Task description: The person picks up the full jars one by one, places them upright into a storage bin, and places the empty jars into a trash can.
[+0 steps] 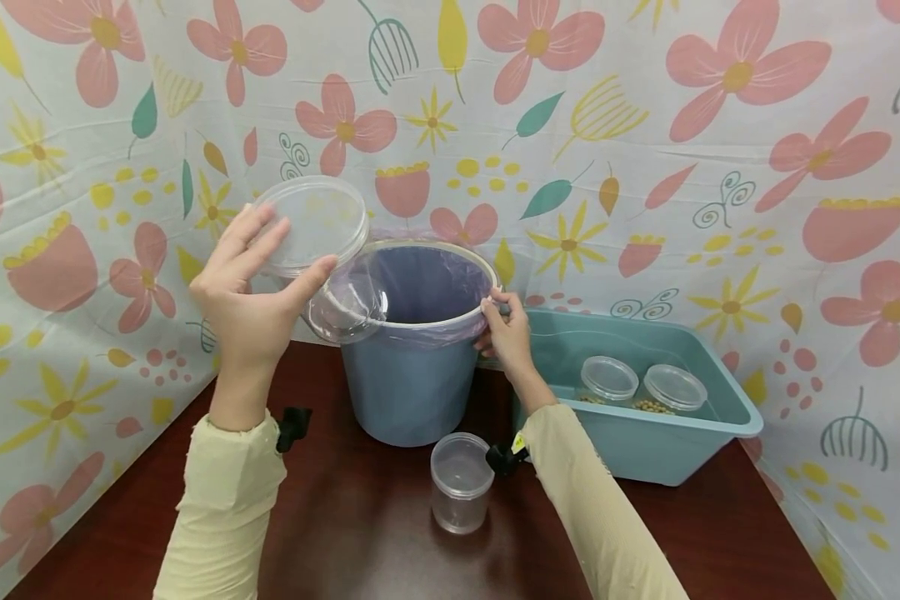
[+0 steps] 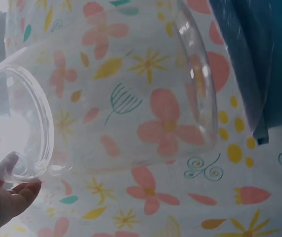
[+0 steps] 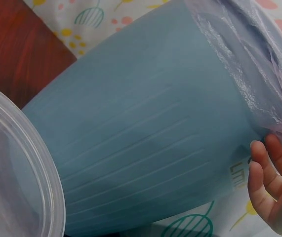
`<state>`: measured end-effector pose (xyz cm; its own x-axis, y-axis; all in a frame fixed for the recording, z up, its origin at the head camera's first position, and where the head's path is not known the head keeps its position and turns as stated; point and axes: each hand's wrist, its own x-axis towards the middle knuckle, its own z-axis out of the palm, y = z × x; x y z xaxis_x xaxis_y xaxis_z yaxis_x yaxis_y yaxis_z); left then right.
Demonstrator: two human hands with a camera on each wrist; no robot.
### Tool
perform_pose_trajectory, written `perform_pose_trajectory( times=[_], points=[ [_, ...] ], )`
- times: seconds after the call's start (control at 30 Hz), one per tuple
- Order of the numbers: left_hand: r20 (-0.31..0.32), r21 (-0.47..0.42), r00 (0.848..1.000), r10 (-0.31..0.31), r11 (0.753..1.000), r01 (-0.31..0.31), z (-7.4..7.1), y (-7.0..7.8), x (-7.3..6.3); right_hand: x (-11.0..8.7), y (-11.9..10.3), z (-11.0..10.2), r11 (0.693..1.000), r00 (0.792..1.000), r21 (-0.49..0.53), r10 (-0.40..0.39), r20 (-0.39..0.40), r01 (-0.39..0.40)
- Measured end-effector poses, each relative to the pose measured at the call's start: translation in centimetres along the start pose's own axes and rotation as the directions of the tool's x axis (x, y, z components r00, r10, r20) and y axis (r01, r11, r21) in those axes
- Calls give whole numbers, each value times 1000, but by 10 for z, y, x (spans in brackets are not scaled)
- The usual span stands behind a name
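My left hand (image 1: 251, 292) grips a clear plastic jar (image 1: 347, 304) by its round end, with fingers and thumb spread around the rim. The jar is tilted, and its other end overlaps the left side of a blue trash can (image 1: 412, 392) in the head view. In the left wrist view the jar (image 2: 126, 108) looks see-through, with no contents visible. My right hand (image 1: 512, 337) holds the can's right rim, where a thin purple bin liner (image 3: 244, 64) folds over the edge. A second clear jar (image 1: 461, 492) stands upright on the table in front of the can.
A teal tub (image 1: 607, 442) stands to the right of the can. Inside it are two lidded clear containers (image 1: 609, 377) with tan bits in them. The dark wooden table (image 1: 360, 533) meets flower-printed cloth (image 1: 435, 125) behind and at both sides.
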<state>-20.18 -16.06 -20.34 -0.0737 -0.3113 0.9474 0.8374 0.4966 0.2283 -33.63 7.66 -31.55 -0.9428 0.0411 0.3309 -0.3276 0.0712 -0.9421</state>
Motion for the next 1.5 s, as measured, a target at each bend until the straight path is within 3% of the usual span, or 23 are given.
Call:
perform_pose_trajectory(
  times=[0.17,0.3,0.57,0.77,1.07,1.5],
  points=[
    [-59,-9,998,11,1000,-12,18,-3,-5,0,1,-1,1000,1000,7,2,0,-2],
    [-83,-16,996,18,1000,-19,30,5,-10,-1,-1,-1,1000,1000,7,6,-4,-6],
    [-111,-46,990,81,995,-87,49,10,-18,-1,-3,-1,1000,1000,6,1,-3,-1],
    [-61,-22,997,53,998,-54,59,0,-29,-1,-2,-1,1000,1000,6,3,-6,-3],
    [23,65,999,-29,997,27,63,-42,-59,-1,-1,-1,1000,1000,-3,-3,-3,3],
    [151,207,979,-137,973,105,61,-57,-78,-4,-6,-2,1000,1000,-1,-7,4,7]
  ],
)
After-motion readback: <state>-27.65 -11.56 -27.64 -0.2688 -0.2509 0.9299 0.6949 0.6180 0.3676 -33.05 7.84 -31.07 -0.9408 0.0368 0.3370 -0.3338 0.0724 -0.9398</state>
